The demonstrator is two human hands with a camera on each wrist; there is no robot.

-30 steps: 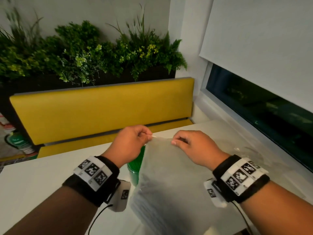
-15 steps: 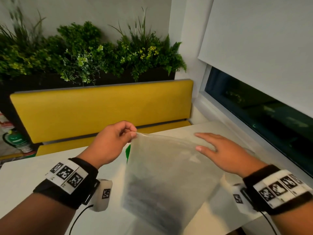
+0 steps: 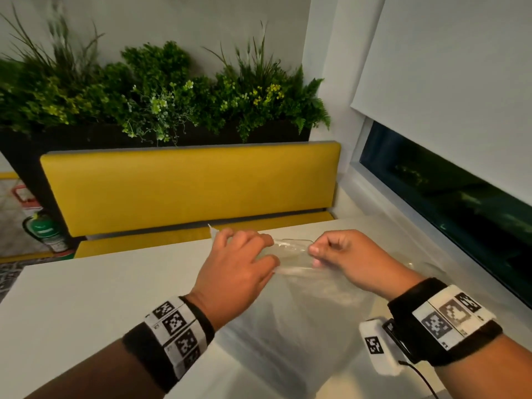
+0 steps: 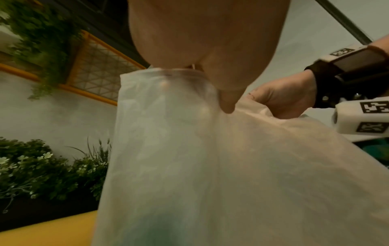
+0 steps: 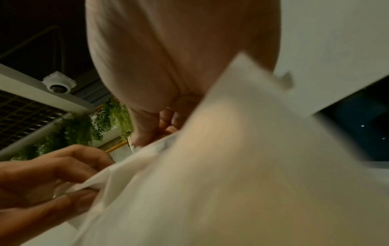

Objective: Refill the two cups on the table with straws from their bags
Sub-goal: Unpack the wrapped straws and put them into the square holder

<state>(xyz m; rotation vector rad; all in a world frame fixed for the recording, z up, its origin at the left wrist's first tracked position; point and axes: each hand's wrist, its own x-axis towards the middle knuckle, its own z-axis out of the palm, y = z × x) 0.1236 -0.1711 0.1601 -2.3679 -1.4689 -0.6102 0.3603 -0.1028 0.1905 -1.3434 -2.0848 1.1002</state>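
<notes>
Half a second back the right hand lay flat and spread against the side of the frosted translucent plastic bag; now it has curled back onto the top edge, so both hands again pinch the mouth.

From the head view, the left hand grips the left part of the bag's rim with thumb and curled fingers, and the right hand pinches the rim just beside it, a short stretch of clear sealed strip showing between them. The bag hangs down from that strip over the white table. Neither cup can be seen here. A yellow padded bench stands beyond the table's far edge.

The left wrist view looks up along the bag: the film drapes in soft folds under the left thumb, with a dim green tint low behind it that I cannot identify. Fingertips show faintly through the film.

The right wrist view is blurred; the right fingers close on the bag's edge and the left hand holds the neighbouring fold.

My judgement: the film is thin, limp and likely slick, the contents light. Hold is best on the stiffer sealed rim, one hand on each layer, pulling apart gently so it does not tear and spill.
</notes>
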